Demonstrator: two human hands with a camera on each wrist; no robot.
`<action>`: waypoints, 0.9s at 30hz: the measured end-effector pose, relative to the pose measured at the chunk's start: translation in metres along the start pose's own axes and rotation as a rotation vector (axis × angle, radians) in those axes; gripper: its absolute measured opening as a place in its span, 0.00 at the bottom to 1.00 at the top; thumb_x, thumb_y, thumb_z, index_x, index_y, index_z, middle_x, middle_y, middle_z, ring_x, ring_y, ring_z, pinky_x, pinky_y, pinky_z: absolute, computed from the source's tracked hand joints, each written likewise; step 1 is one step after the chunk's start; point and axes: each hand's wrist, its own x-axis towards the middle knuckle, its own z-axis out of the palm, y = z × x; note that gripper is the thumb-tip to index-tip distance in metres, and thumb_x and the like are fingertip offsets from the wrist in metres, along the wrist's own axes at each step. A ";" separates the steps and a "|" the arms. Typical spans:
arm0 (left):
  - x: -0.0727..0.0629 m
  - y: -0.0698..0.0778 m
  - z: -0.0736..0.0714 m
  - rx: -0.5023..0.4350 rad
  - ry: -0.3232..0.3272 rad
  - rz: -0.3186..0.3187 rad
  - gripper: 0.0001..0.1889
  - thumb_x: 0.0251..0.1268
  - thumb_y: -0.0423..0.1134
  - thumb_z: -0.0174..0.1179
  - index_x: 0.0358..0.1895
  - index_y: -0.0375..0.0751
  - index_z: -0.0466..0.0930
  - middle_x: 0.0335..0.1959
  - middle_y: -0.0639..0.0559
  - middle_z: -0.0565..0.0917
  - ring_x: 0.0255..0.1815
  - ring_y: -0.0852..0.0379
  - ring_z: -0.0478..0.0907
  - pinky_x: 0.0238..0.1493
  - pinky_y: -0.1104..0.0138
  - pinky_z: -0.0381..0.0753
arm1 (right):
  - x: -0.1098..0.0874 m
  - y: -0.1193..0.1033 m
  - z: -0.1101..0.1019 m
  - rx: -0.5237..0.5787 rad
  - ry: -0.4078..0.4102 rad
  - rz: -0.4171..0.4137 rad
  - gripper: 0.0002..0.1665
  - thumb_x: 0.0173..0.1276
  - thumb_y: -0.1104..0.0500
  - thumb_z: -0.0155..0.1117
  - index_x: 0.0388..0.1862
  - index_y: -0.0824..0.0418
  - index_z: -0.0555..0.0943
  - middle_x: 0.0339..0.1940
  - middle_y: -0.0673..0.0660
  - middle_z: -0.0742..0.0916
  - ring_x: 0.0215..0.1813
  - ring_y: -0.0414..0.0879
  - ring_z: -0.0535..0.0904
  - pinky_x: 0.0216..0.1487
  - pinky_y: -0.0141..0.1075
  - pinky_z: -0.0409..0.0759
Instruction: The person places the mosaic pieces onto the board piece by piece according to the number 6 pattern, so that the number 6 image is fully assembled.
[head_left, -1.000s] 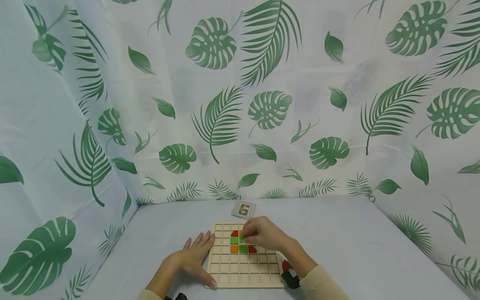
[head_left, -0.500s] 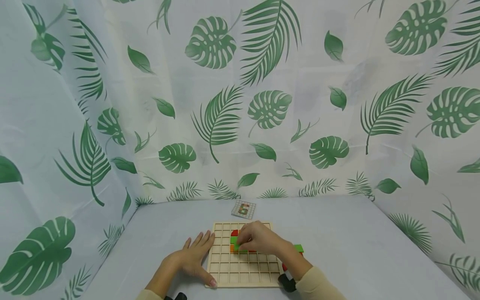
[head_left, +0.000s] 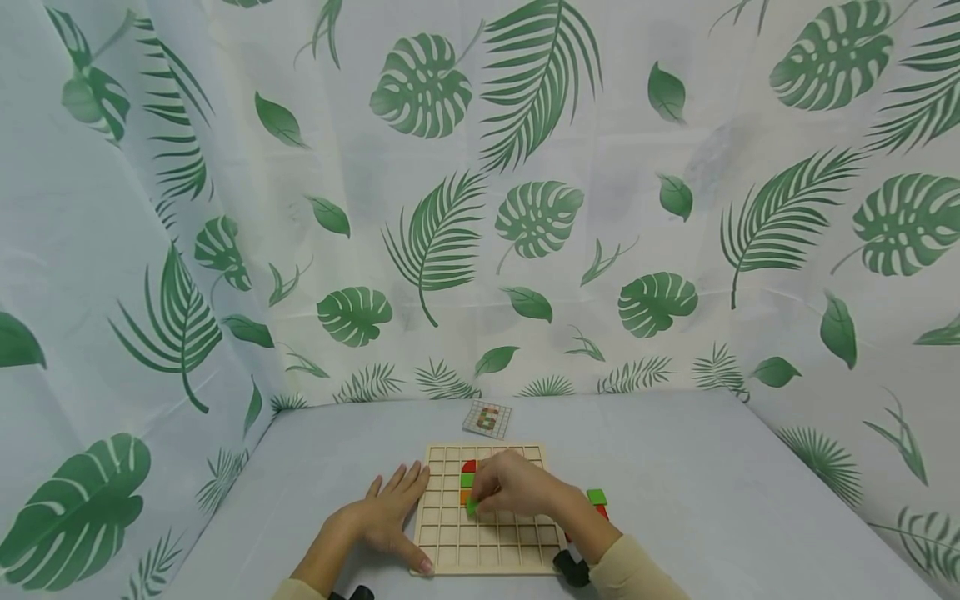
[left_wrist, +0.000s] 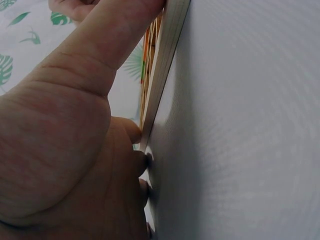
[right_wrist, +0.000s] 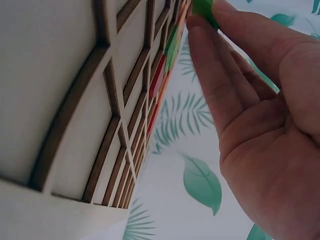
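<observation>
A wooden grid board (head_left: 450,533) lies flat on the table. My right hand (head_left: 517,485) is over it, pinching a small green tile (right_wrist: 204,11) between thumb and fingertips. In the head view that tile is close by the near side of an orange tile (head_left: 465,497). Beyond the orange one, a green tile and a red rounded tile (head_left: 469,466) sit in the same column of cells. My right hand hides the other tiles there. My left hand (head_left: 384,515) lies with spread fingers along the board's left edge, its thumb at the near left corner.
Behind the board lies a small card (head_left: 487,418) printed with a coloured figure on a grid. Loose tiles, a green one (head_left: 597,497) among them, lie right of the board, partly behind my right forearm. A leaf-patterned curtain (head_left: 465,250) surrounds the table.
My right hand has moved left and toward me across the board, carrying the green tile. The loose tiles on the right have come into view beside the forearm. The left hand stays put.
</observation>
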 end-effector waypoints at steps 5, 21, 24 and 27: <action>-0.001 0.000 0.000 -0.016 0.000 0.005 0.77 0.38 0.78 0.75 0.86 0.40 0.40 0.87 0.39 0.41 0.88 0.34 0.37 0.81 0.31 0.37 | -0.001 -0.001 0.001 -0.006 -0.026 0.010 0.06 0.63 0.66 0.78 0.36 0.56 0.93 0.35 0.46 0.91 0.34 0.32 0.83 0.37 0.28 0.85; -0.001 0.000 -0.001 0.001 0.000 0.003 0.77 0.39 0.78 0.74 0.86 0.40 0.39 0.87 0.38 0.41 0.87 0.34 0.37 0.81 0.32 0.37 | 0.003 -0.006 0.008 -0.199 -0.052 -0.051 0.06 0.63 0.63 0.79 0.38 0.55 0.93 0.34 0.43 0.91 0.34 0.26 0.82 0.38 0.23 0.83; -0.001 0.000 -0.001 -0.001 0.001 0.006 0.77 0.39 0.78 0.74 0.86 0.40 0.39 0.87 0.38 0.41 0.87 0.34 0.37 0.81 0.31 0.37 | 0.004 -0.008 0.009 -0.238 -0.049 -0.066 0.05 0.62 0.62 0.79 0.37 0.55 0.93 0.34 0.43 0.91 0.34 0.26 0.81 0.38 0.22 0.82; -0.002 0.000 0.000 0.001 0.002 0.010 0.77 0.39 0.78 0.74 0.86 0.40 0.39 0.87 0.38 0.41 0.88 0.34 0.37 0.81 0.31 0.37 | 0.004 -0.009 0.010 -0.268 -0.046 -0.069 0.05 0.62 0.61 0.80 0.36 0.55 0.92 0.34 0.43 0.90 0.34 0.26 0.80 0.39 0.22 0.81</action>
